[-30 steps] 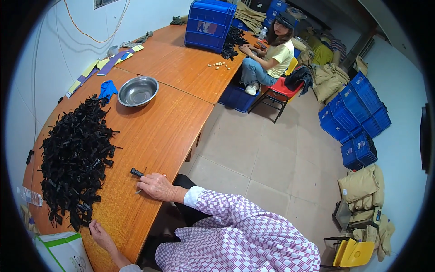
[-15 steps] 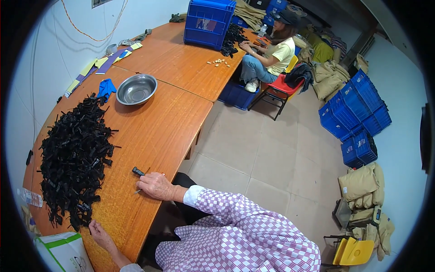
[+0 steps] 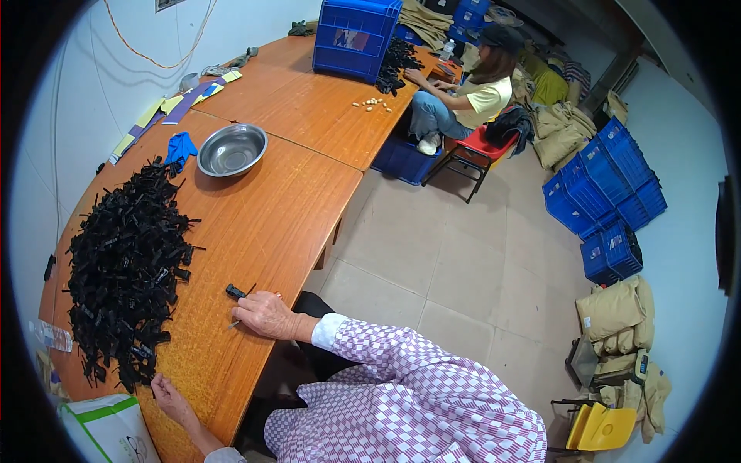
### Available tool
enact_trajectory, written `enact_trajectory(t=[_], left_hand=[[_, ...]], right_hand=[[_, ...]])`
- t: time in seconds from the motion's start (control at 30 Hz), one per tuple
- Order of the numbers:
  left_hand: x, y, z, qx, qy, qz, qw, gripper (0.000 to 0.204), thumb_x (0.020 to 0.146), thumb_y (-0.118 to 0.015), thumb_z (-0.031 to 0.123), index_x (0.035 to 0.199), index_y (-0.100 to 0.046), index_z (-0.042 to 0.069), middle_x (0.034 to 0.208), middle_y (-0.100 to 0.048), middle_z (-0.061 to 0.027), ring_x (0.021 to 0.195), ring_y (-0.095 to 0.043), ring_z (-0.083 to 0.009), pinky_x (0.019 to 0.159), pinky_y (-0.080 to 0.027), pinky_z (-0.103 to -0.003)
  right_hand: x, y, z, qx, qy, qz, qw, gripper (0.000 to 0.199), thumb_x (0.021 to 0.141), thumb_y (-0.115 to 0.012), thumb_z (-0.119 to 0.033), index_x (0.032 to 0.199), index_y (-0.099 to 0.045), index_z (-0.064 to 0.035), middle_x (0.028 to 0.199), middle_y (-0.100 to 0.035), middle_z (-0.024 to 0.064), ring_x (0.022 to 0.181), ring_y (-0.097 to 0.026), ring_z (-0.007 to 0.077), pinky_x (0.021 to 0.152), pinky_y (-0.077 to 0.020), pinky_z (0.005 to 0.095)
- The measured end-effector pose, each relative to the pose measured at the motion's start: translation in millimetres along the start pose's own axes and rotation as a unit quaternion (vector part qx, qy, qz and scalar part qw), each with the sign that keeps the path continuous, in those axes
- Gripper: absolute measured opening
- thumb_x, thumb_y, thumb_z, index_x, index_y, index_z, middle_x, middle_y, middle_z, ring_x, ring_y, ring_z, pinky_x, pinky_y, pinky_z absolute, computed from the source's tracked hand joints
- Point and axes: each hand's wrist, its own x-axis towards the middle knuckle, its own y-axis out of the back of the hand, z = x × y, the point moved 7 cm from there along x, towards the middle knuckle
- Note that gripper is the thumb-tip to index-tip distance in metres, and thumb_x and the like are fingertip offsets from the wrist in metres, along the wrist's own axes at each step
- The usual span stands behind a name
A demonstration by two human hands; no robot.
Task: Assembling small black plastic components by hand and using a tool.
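Observation:
On the table's near part, my right hand (image 3: pixel 264 315) is closed, palm down. A small black plastic part (image 3: pixel 235 291) sticks out past its fingers, and a thin grey tip (image 3: pixel 234 325) shows below them; what that belongs to is hidden. My left hand (image 3: pixel 171 401) is at the lower end of a large heap of black plastic parts (image 3: pixel 127 270), with its fingertips pinched together against the edge of the heap. Whatever lies between those fingertips is too small to make out.
A steel bowl (image 3: pixel 233 150) and a blue glove (image 3: pixel 180 148) are beyond the heap. At lower left stands a white-green bag (image 3: pixel 108 432), near a plastic bottle (image 3: pixel 51 336). Farther off are a blue crate (image 3: pixel 353 42), peanuts (image 3: pixel 373 103) and a seated co-worker (image 3: pixel 486 89).
My two hands have hardly moved. At the far end of the table, the co-worker has leaned back slightly and turned the head down toward the table.

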Motion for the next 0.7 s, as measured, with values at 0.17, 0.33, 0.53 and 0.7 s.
enact_trajectory(t=[0.17,0.33,0.53,0.7], left_hand=[[-0.9,0.1,1.4,0.003,0.003,0.003,1.000,0.018,0.094,-0.045,0.013,0.106,-0.054,0.002,0.083,-0.052,-0.0037,0.077,-0.051,-0.0162,0.071,-0.042,-0.028],[-0.9,0.4,4.1,-0.003,-0.006,0.005,1.000,0.018,0.094,-0.045,0.013,0.105,-0.054,0.002,0.083,-0.053,-0.0033,0.076,-0.051,-0.0155,0.070,-0.042,-0.027],[-0.9,0.5,5.3,-0.010,0.020,0.002,1.000,0.019,0.094,-0.045,0.012,0.107,-0.055,0.003,0.084,-0.053,-0.0036,0.078,-0.052,-0.0154,0.069,-0.043,-0.027],[-1.9,-2.2,-2.2,-0.020,0.018,0.001,1.000,0.021,0.095,-0.044,0.013,0.109,-0.055,0.002,0.086,-0.055,-0.0047,0.079,-0.053,-0.0159,0.070,-0.044,-0.028]], right_hand=[[-0.3,0.1,-0.1,0.001,0.003,0.006,1.000,0.014,0.075,-0.062,-0.012,0.086,-0.056,-0.0049,0.071,-0.050,0.0069,0.064,-0.056,0.0225,0.057,-0.0461,0.0339],[0.9,1.0,0.1,-0.003,0.000,0.005,1.000,0.014,0.075,-0.062,-0.013,0.085,-0.056,-0.0064,0.070,-0.050,0.0064,0.064,-0.056,0.0223,0.057,-0.0454,0.0338],[2.8,-0.6,0.2,-0.007,0.001,-0.011,1.000,0.013,0.075,-0.063,-0.015,0.084,-0.056,-0.0079,0.069,-0.049,0.0059,0.064,-0.056,0.0220,0.057,-0.0454,0.0335],[1.0,-2.4,0.6,-0.009,0.002,-0.016,1.000,0.012,0.076,-0.063,-0.015,0.083,-0.055,-0.0082,0.068,-0.049,0.0060,0.064,-0.057,0.0223,0.057,-0.0457,0.0340]])
